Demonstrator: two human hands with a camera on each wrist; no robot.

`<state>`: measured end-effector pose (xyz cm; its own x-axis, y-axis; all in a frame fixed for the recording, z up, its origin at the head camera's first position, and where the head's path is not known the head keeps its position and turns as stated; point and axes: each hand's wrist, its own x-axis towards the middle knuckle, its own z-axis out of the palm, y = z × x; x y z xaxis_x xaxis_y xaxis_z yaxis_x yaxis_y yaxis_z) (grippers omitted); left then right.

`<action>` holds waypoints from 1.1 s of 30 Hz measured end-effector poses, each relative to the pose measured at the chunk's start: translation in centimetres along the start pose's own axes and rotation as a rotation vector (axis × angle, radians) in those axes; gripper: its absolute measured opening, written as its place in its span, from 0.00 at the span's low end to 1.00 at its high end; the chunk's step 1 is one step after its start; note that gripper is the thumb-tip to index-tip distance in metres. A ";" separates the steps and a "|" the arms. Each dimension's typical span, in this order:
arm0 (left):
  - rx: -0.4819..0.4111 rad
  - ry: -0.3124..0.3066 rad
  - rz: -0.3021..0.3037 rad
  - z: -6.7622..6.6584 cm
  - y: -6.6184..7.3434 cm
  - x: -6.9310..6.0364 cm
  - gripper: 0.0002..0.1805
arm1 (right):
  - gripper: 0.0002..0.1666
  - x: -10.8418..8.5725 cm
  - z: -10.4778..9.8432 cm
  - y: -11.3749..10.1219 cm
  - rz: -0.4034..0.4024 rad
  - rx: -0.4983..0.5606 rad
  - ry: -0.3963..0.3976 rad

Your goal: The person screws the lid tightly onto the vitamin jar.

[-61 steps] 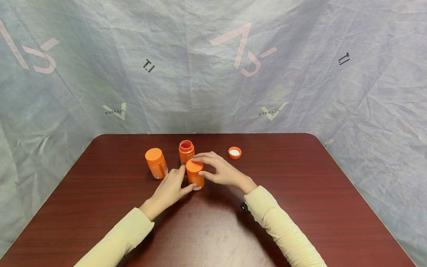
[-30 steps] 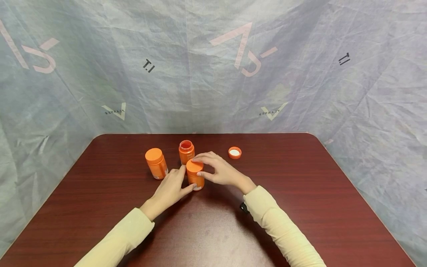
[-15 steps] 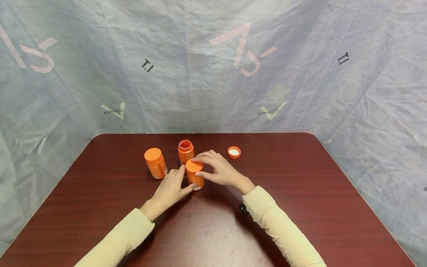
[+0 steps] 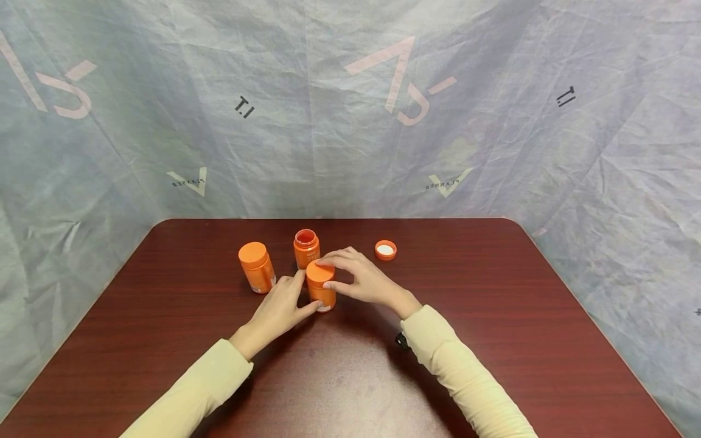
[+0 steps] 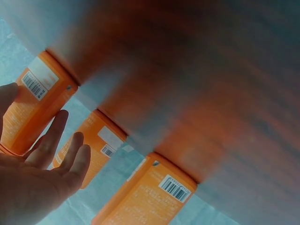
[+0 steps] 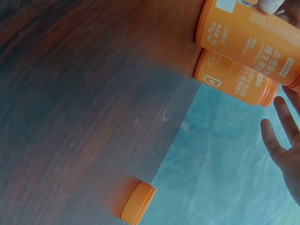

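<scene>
Upright on the table stands an orange capped pill bottle (image 4: 322, 298), its lid (image 4: 320, 273) screwed or set on top. My left hand (image 4: 276, 311) holds its body low down, thumb in front and index finger behind. From the right, my right hand (image 4: 366, 280) grips the lid between thumb and fingers. Just behind is an uncapped orange bottle (image 4: 307, 252), its mouth showing red inside. In the left wrist view the held bottle (image 5: 40, 105) shows a barcode label. The right wrist view shows its printed side (image 6: 253, 40) and my spread outer fingers (image 6: 286, 117).
A second capped orange bottle (image 4: 257, 271) stands left of my left hand. A loose orange cap (image 4: 386, 250) lies inner side up at the back right. The dark red table (image 4: 493, 304) meets a grey cloth backdrop (image 4: 306, 121) behind and at both sides.
</scene>
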<state>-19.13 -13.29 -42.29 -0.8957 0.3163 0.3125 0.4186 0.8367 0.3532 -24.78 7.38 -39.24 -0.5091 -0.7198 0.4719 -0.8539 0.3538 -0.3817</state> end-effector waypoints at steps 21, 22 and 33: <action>0.050 0.030 -0.017 0.1 0.6 0.1 0.31 | 0.23 0.0 0.2 -0.4 0.026 -0.091 0.040; 0.052 0.032 -0.019 0.1 0.7 0.0 0.31 | 0.23 0.0 0.2 -0.4 0.026 -0.096 0.041; 0.044 0.019 -0.043 0.2 0.8 0.0 0.28 | 0.24 -0.2 0.2 -0.4 0.043 -0.076 0.032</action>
<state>-18.80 -12.56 -42.22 -0.9094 0.2716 0.3151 0.3727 0.8683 0.3272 -24.35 7.28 -39.31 -0.5473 -0.6838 0.4825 -0.8365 0.4290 -0.3409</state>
